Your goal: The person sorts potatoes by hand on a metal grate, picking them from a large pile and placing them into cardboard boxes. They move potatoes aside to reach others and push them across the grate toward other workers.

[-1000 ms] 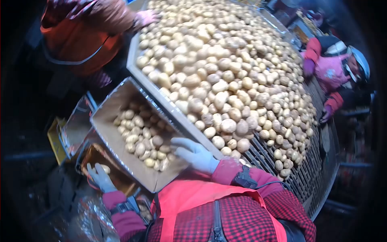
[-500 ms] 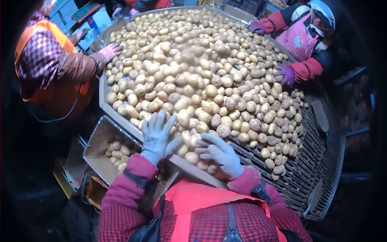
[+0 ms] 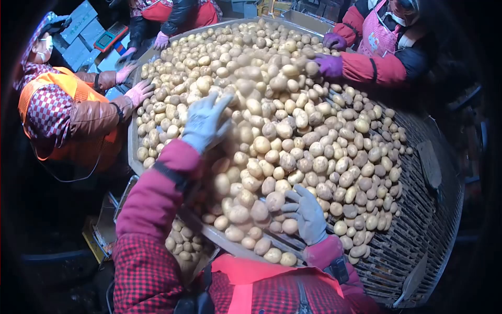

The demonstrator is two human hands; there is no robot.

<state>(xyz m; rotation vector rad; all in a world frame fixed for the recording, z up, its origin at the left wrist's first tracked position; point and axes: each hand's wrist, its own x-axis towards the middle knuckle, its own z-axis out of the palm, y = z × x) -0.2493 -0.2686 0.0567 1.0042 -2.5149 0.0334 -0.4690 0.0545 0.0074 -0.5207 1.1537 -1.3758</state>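
Note:
A large heap of potatoes (image 3: 298,120) covers the sorting table. My left hand (image 3: 206,120), in a pale grey-blue glove, reaches over the left part of the heap, fingers spread, palm down on the potatoes. Near the front edge my right hand (image 3: 306,214), gloved alike, rests against potatoes with its fingers apart and curved a little. Neither hand is closed round a potato. Those between my hands and the front rim look blurred in places.
Slatted metal bars (image 3: 387,261) show at the table's right. A bin of potatoes (image 3: 183,240) sits below the front left rim. Co-workers' gloved hands touch the heap at left (image 3: 140,93) and upper right (image 3: 329,65). A red-framed scale (image 3: 110,36) stands at upper left.
My left hand has moved up and forward over the heap. The right hand is lower and further right. Potatoes have shifted toward the front rim, and the upper-right co-worker's hand has moved inward.

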